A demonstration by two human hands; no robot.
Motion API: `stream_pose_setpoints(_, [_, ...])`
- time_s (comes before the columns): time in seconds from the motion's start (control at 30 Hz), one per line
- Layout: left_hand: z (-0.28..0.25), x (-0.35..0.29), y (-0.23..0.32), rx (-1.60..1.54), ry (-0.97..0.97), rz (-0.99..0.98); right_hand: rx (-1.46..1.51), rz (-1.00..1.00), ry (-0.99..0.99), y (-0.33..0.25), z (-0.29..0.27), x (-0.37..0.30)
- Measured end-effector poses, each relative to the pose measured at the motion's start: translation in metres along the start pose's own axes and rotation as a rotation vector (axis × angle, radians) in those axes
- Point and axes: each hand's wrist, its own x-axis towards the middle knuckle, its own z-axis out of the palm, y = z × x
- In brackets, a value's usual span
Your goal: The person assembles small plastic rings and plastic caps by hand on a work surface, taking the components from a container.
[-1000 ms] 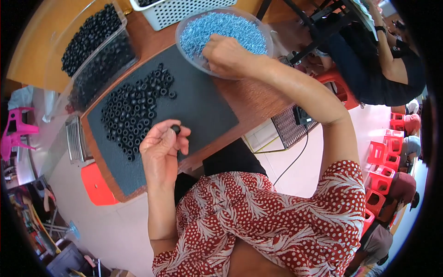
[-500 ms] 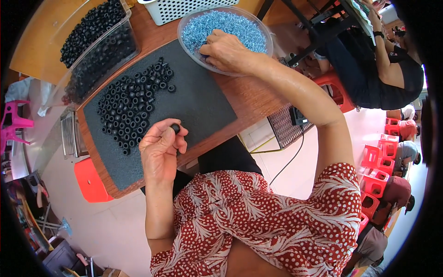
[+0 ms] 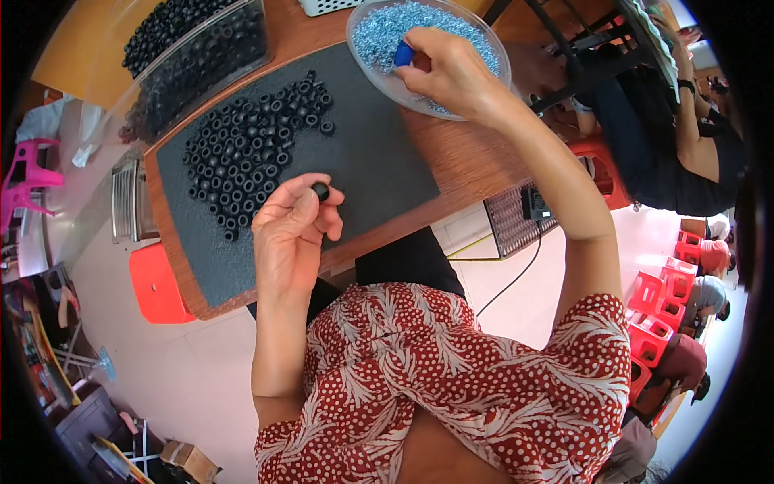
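Observation:
My left hand (image 3: pixel 292 234) is closed, pinching a small round black piece (image 3: pixel 320 191) between thumb and fingertips above the near part of the dark mat (image 3: pixel 375 173). To its upper left, many black ring-shaped pieces (image 3: pixel 256 173) lie loosely spread on the mat. My right hand (image 3: pixel 451 68) is over the clear round tub (image 3: pixel 506 79), with thumb and forefinger closed on a small dark-blue piece (image 3: pixel 404 53). Tiny shiny light-blue pieces (image 3: pixel 385 32) fill that tub. The exact kind of the dark-blue piece does not show.
A clear plastic box (image 3: pixel 201 68) of black pieces stands at the far left. A white perforated basket (image 3: pixel 326 6) is at the back. The wooden table edge (image 3: pixel 387 234) runs close before me. A red stool (image 3: pixel 157 284) stands at left; other people sit at right.
My right hand has risen from among the light-blue pieces, and a dark-blue piece now shows in its fingers. The left hand keeps its black piece. The whole view has shifted slightly.

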Motion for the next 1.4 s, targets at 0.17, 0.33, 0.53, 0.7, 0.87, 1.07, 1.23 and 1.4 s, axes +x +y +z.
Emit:
stream_pose_setpoints(0.17, [0.005, 0.001, 0.001, -0.001, -0.008, 0.022, 0.43, -0.079, -0.107, -0.053, 0.011, -0.03])
stream_pose_setpoints(0.33, [0.01, -0.003, 0.002, -0.005, 0.006, 0.084, 0.579, -0.138, -0.13, -0.08, 0.022, -0.044])
stream_pose_setpoints(0.53, [0.012, -0.006, 0.0, 0.066, 0.008, 0.098, 0.512, -0.212, -0.044, -0.086, 0.032, -0.045])
stream_pose_setpoints(0.7, [0.008, -0.005, -0.004, 0.105, 0.031, 0.136, 0.544, -0.245, -0.026, -0.087, 0.036, -0.044])
stream_pose_setpoints(0.87, [0.01, -0.006, -0.007, 0.117, 0.035, 0.153, 0.557, -0.219, -0.047, -0.087, 0.04, -0.041])
stream_pose_setpoints(1.07, [0.01, -0.01, -0.012, 0.072, -0.068, 0.17, 0.874, 0.299, -0.424, -0.089, 0.024, -0.033])
stream_pose_setpoints(1.23, [0.009, -0.01, -0.015, 0.111, -0.078, 0.167, 1.022, 0.395, -0.52, -0.082, 0.028, -0.031])
stream_pose_setpoints(1.4, [0.011, -0.009, -0.011, 0.055, -0.061, 0.199, 1.073, 0.505, -0.515, -0.083, 0.028, -0.026])
